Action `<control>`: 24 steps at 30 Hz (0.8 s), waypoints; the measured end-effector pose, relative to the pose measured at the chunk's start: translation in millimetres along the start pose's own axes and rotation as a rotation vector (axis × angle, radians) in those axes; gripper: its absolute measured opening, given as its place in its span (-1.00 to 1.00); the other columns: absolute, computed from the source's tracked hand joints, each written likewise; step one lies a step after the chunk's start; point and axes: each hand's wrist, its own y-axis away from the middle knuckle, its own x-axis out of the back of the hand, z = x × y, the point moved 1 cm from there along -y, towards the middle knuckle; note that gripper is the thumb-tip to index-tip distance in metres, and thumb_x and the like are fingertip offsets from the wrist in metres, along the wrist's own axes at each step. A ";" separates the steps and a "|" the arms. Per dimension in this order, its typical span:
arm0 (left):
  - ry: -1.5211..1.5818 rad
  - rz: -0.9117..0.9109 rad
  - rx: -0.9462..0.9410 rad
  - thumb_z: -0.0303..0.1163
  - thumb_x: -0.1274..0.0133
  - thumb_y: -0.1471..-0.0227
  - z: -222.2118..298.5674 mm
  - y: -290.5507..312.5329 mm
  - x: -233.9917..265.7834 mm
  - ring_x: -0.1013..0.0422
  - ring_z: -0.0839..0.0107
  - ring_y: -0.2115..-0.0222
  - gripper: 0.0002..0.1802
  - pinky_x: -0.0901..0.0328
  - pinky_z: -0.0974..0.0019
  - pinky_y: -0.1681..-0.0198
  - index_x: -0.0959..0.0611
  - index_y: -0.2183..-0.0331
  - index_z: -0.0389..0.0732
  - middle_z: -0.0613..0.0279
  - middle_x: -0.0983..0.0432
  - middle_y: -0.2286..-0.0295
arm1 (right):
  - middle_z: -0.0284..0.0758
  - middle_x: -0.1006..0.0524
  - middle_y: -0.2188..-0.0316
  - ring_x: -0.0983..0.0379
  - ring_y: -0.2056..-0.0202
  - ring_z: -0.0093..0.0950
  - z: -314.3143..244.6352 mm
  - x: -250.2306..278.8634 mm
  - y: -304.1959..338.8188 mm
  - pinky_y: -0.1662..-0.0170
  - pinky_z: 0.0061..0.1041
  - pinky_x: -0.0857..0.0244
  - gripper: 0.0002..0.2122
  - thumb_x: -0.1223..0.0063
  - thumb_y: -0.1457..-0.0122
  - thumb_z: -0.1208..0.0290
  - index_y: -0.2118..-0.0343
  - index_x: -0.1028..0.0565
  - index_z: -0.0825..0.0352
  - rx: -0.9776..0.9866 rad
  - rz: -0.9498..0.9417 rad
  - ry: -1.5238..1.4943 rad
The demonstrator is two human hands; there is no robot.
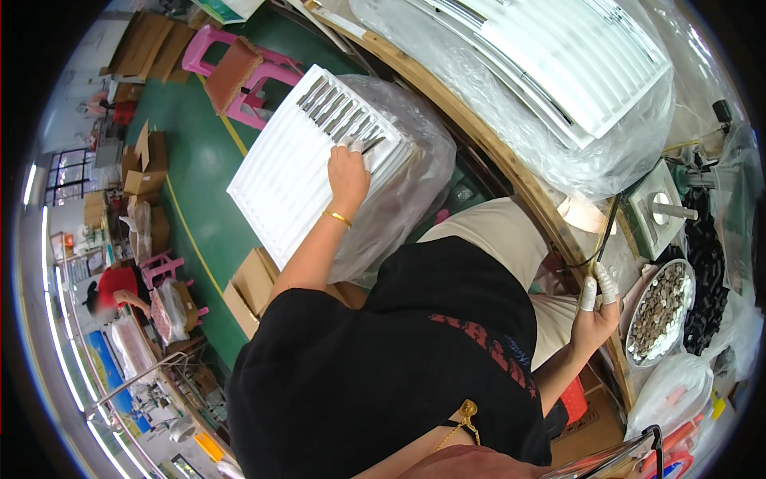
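My left hand (349, 172), white covers on its fingertips, reaches over a white ribbed tray (279, 188). Its fingers are closed at the end of a row of small dark metal strips (339, 112) lying in the tray's grooves. They pinch one thin dark strip (373, 144) at the row's near end. My right hand (594, 315), also with white finger covers, is at the wooden bench edge. Its fingers are pressed together around a thin dark cord-like piece (613, 227) that rises from them toward the bench fixture; its full length is hard to make out.
A round bowl (636, 351) of small metal and white pieces stands right of my right hand, beside a heap of black parts (706, 271). A bench fixture (658, 209) with a metal rod lies beyond. White trays (590, 72) rest on plastic wrap. A pink stool (263, 84) stands far left.
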 end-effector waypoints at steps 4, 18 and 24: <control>0.015 0.090 0.040 -0.27 -0.11 0.02 25.5 -1.7 -3.9 -0.15 -0.05 0.00 -0.41 -0.04 0.01 -0.08 -0.41 -0.01 -0.36 -0.16 -0.16 -0.07 | -0.20 -0.57 0.30 -0.49 0.26 -0.43 -6.4 5.5 -4.8 0.13 -0.51 -0.34 -0.80 -0.10 -0.05 0.66 0.22 -0.55 0.44 0.013 0.021 0.007; 0.530 0.373 -0.093 -0.36 -0.01 -0.04 62.4 -65.5 26.1 0.17 -0.17 -0.20 -0.28 0.22 -0.03 -0.23 -0.12 -0.15 -0.42 -0.34 0.23 -0.18 | -0.21 -0.54 0.44 -0.47 0.38 -0.30 -4.5 9.6 -2.2 0.29 -0.44 -0.33 -0.78 -0.18 0.05 0.58 0.27 -0.56 0.34 -0.038 0.039 0.016; 0.883 0.374 -0.710 -0.51 -0.09 0.02 211.3 -232.0 108.8 -0.33 0.19 0.05 -0.60 -0.22 0.26 0.00 -0.49 0.07 -0.31 0.03 -0.44 0.12 | -0.20 -0.55 0.40 -0.47 0.36 -0.28 -15.7 15.3 -14.7 0.27 -0.43 -0.33 -0.78 -0.19 0.04 0.56 0.27 -0.57 0.33 0.007 0.050 0.052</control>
